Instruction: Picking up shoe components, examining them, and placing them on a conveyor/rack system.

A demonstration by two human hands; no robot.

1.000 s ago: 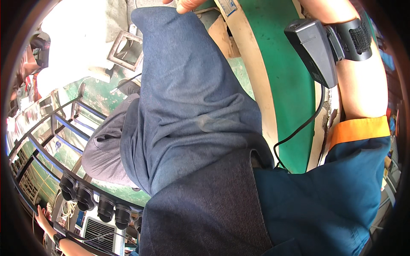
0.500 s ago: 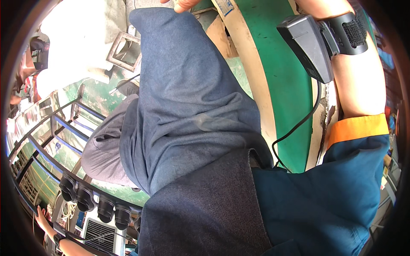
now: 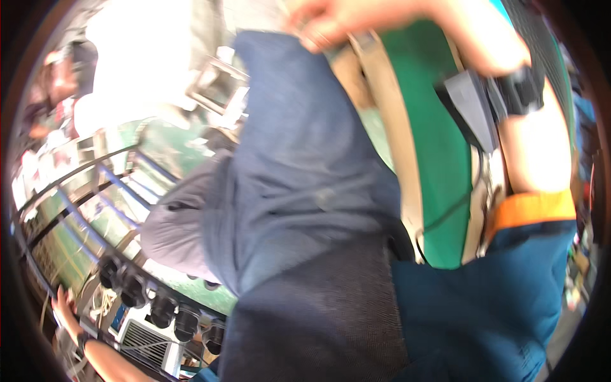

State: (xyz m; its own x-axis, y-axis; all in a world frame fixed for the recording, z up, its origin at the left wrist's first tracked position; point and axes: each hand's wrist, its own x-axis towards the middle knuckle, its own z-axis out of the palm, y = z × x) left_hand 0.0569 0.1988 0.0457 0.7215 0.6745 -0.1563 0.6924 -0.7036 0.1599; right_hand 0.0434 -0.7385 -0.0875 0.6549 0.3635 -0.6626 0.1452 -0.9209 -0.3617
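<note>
My right hand (image 3: 337, 22) reaches across the top of the view, over the far edge of the blue denim apron (image 3: 299, 127) on my lap. Its fingers are smeared by motion, so whether they hold anything does not show. A black boxy device (image 3: 474, 108) is strapped to my right wrist. At the lower left, my left hand (image 3: 63, 309) lies by the dark rail of a metal rack (image 3: 39, 270), fingers stretched out and apart, nothing visible in them. A dark band circles that wrist.
A green surface with a cream edge (image 3: 398, 121) curves along my right. Several black round fittings (image 3: 162, 312) line the rack at my left. A square metal frame (image 3: 216, 86) sits beyond my knee, near bright white sheeting (image 3: 137, 57). A cable hangs from the wrist device.
My right hand has come further into view, down and to the right, and is now blurred. The whole scene has shifted slightly right and down. My left hand stays by the rack.
</note>
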